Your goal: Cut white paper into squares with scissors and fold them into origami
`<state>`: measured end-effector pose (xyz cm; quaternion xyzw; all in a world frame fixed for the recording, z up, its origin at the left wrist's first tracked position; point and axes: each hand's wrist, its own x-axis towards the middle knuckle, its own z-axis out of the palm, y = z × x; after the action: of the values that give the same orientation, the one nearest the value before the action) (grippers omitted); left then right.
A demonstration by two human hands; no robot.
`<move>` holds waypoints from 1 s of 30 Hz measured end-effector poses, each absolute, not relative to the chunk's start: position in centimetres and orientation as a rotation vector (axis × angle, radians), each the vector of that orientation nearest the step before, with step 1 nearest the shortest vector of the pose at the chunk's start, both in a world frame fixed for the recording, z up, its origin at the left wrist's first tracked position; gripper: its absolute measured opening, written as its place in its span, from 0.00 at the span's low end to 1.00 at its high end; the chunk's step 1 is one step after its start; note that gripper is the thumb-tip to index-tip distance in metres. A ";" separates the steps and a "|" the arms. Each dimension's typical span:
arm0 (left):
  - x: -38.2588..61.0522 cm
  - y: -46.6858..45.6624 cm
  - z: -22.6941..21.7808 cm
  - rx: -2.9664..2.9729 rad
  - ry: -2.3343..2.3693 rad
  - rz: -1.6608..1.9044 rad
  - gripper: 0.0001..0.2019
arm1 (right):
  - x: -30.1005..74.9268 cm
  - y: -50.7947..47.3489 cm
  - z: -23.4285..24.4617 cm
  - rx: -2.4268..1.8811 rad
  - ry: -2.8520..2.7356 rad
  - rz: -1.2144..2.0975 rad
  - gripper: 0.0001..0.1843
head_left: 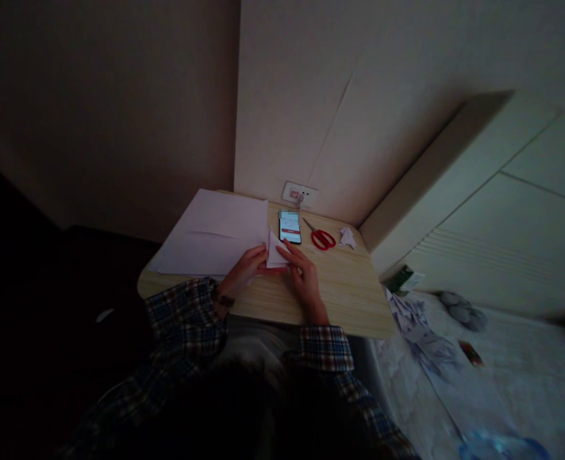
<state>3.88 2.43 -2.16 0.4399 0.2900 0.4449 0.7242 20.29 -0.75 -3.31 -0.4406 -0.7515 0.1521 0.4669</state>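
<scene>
A small folded piece of white paper (275, 253) is held up between my two hands over the table. My left hand (248, 265) grips its left edge with the fingers closed. On the other side, my right hand (302, 271) has its thumb and fingers on the paper's right part. Just beneath lies something flat and red (271, 271), mostly hidden by the hands. A phone (290, 227) with a lit screen lies right behind the paper. To its right are scissors (323, 239) with red handles, then a small folded paper shape (348, 237).
Large white paper sheets (206, 223) cover the left of the wooden table (349, 297). A wall socket (300, 193) sits behind the table. On the bed (517, 358) at right lie a heap of folded papers (421, 332) and a grey fluffy thing (462, 311).
</scene>
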 end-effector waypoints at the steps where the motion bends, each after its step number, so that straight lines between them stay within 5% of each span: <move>1: 3.9 2.4 -2.1 0.970 0.641 0.977 0.10 | 20.3 -0.8 -3.3 -1.081 -1.841 0.382 0.29; 30: 4.0 2.4 -2.4 1.060 0.616 1.032 0.09 | 20.2 -0.9 -2.9 -0.998 -1.790 0.383 0.30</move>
<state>4.01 2.42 -2.43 0.4751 0.2760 0.4624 0.6959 20.18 -0.87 -2.86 -0.4136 -0.7415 0.1586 0.5039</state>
